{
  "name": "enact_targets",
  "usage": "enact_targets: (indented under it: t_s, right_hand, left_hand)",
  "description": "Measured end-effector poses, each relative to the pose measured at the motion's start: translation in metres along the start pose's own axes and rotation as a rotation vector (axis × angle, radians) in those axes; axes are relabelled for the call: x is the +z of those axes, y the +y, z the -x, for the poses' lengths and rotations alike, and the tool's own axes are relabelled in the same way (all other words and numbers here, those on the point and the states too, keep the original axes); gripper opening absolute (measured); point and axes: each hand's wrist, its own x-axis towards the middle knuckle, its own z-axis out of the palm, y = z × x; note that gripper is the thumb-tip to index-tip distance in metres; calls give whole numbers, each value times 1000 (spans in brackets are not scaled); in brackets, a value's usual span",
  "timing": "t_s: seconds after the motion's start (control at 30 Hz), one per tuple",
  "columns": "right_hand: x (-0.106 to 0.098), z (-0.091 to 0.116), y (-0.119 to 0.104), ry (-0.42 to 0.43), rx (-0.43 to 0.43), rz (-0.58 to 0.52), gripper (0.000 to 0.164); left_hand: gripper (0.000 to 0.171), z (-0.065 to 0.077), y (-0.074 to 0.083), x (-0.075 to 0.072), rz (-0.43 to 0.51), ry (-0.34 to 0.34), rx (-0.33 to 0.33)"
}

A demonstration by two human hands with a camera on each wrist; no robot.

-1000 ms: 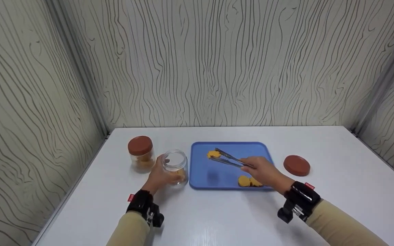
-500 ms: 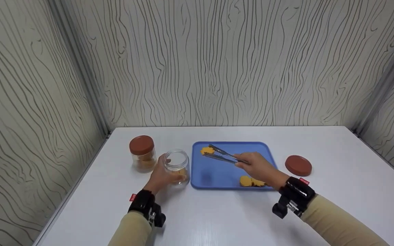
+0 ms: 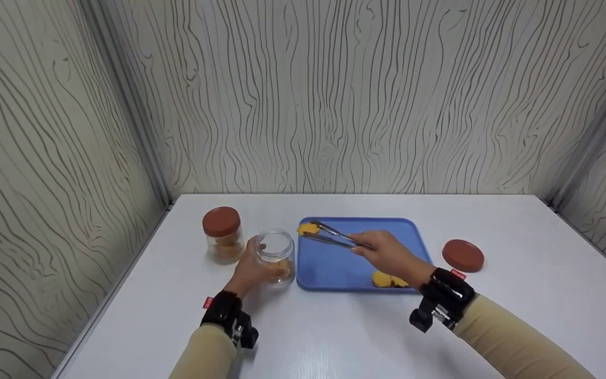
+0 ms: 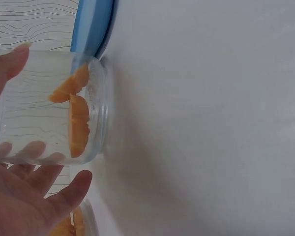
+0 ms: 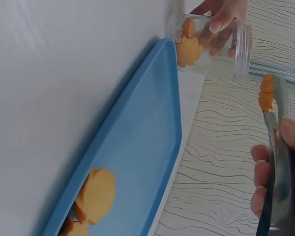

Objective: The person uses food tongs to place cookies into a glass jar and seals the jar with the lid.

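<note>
White surface [image 3: 329, 337], wood-grain panels [image 3: 334, 95] behind; left hand [image 3: 250, 271] wrapped partway round the lidless jar [image 3: 288, 259], upright just beside the blue tray [image 3: 324, 267], right hand [image 3: 387, 252] with fingers curled firmly about the tongs [image 5: 280, 182]. Orange scalloped piece [image 3: 308, 229] sits pinched in the tong tips, over the tray's far left corner, near the jar but outside it. Judgement: light, even squeeze, jar braced, tips lifted clear of the rim and centred over the mouth before release; an off-centre drop could clip the glass.
</note>
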Motion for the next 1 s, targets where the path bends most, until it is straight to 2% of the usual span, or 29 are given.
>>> enact_targets:
  t_s: [0.27,0.5,0.7,1.0]
  right_hand:
    - [9,-11,-8,5,-37,-19,35]
    - [16,-17,-12,-10,-53,-22,35]
    - [21,-22,-14,-12,-44,-44,35]
    - [29,-29,-19,-11,-76,12,35]
  left_hand:
    - [107,1,2,0,23,-13,-45]
    - [109,0,1,0,13,-6,-19]
    - [107,-1,2,0,43,-22,-42]
    - [109,3,6,0,74,-33,-75]
